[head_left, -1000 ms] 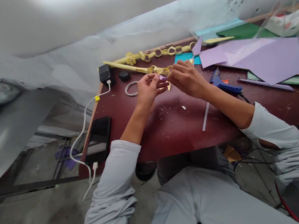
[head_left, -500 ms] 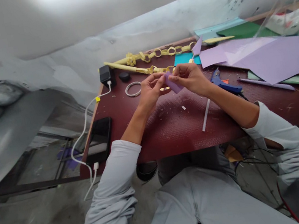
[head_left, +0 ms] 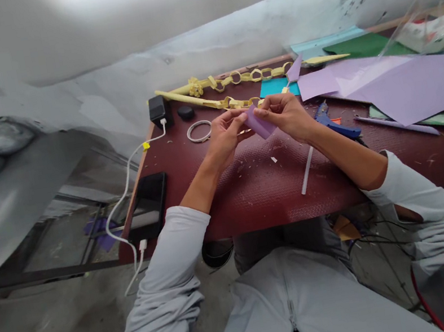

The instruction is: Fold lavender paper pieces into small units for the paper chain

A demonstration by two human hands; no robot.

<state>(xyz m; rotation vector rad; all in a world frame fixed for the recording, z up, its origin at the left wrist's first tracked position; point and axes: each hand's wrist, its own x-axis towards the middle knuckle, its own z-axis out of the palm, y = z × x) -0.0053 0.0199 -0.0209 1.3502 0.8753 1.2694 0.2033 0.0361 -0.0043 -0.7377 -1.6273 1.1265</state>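
Observation:
Between my two hands, over the middle of the table [head_left: 253, 195], is a small folded piece of purple paper [head_left: 260, 126]. My left hand [head_left: 225, 134] pinches its left edge with thumb and fingers. On the other side my right hand [head_left: 287, 114] grips the upper right part, the thumb lying across it. The paper's lower end hangs free and angles down to the right. Behind my hands lies a yellow paper chain [head_left: 228, 102], partly hidden by them. A blue glue gun [head_left: 337, 125] rests beside my right forearm, and a white glue stick [head_left: 307, 171] lies below that wrist.
Purple paper sheets [head_left: 401, 88] cover the right side, with a rolled purple tube [head_left: 397, 125] in front. On the left are a tape roll [head_left: 199, 131], a black phone [head_left: 150, 198], a black charger [head_left: 158, 110] and a white cable [head_left: 126, 185] hanging past the table edge.
The purple paper has tilted slightly and shows more of its face between my fingers. Both hands stay in nearly the same place, still holding it.

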